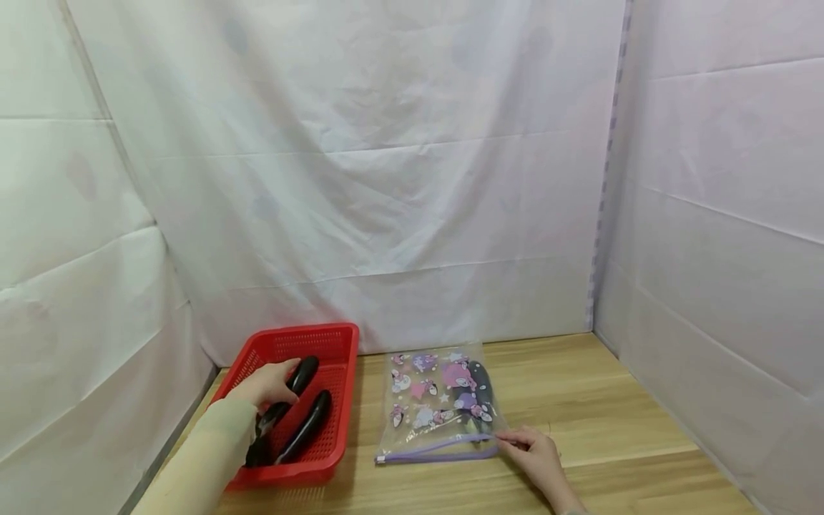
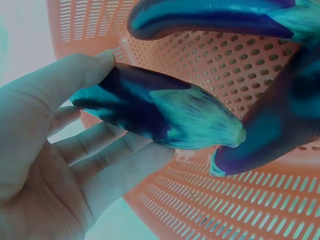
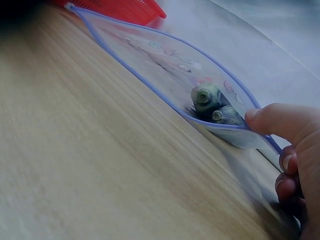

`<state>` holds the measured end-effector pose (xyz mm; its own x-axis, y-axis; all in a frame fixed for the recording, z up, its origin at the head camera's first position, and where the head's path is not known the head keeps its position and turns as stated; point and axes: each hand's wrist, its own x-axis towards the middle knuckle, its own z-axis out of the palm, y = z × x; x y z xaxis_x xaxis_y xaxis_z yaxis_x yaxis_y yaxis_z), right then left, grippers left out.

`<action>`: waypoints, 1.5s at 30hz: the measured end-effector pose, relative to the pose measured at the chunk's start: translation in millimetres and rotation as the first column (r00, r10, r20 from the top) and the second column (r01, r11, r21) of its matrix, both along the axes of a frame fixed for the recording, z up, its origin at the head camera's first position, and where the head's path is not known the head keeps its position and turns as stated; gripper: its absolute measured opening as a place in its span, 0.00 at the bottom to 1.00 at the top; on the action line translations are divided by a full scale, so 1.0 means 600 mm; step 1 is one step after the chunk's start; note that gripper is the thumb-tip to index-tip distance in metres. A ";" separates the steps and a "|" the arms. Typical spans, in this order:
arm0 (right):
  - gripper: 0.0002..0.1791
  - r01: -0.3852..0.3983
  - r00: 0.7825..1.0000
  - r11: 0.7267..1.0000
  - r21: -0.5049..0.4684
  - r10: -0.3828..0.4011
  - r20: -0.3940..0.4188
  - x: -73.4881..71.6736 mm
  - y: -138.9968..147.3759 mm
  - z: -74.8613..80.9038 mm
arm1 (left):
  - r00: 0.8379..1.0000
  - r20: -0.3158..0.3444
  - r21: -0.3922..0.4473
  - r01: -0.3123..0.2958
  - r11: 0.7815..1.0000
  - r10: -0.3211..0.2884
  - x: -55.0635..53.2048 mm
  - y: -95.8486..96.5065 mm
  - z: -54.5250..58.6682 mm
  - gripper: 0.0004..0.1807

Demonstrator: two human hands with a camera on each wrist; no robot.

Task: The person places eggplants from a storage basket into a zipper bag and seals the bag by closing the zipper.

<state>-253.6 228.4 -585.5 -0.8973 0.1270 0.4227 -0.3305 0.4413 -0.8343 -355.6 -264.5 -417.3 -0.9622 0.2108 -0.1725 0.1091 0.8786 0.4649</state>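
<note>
My left hand (image 1: 267, 383) reaches into a red basket (image 1: 352, 386) and grips a dark purple eggplant (image 2: 135, 100) between thumb and fingers, its pale green stem end pointing away from the palm. Two more eggplants lie in the basket, a curved one (image 2: 210, 19) and another (image 2: 275, 117) near the held one's stem. With thumb and fingers, my right hand (image 1: 533, 458) pinches the purple-edged mouth of a clear printed zip bag (image 1: 405, 408). The bag lies flat with its mouth parted; inside, along its right side, are eggplants (image 3: 204, 97) with two stem ends showing.
A white slider (image 1: 380, 459) sits at the left end of the bag's zip. Wooden tabletop (image 1: 579, 400) runs under the bag and basket. White cloth (image 1: 386, 214) hangs behind and on both sides.
</note>
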 end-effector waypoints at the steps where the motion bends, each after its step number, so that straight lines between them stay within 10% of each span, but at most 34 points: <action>1: 0.08 0.001 1.000 1.000 -0.002 -0.001 0.000 0.000 0.000 0.000 | 1.000 0.000 0.003 0.003 1.000 -0.003 0.001 0.000 0.002 0.47; 45: 0.08 -0.013 0.998 1.000 -0.001 0.013 0.058 -0.002 0.002 0.004 | 1.000 0.022 0.008 0.001 1.000 -0.001 0.001 -0.005 0.003 0.47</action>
<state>-254.7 229.5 -583.3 -0.9221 0.1151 0.3694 -0.2871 0.4365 -0.8527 -355.0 -267.8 -415.7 -0.9580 0.2132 -0.1919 0.0997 0.8748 0.4742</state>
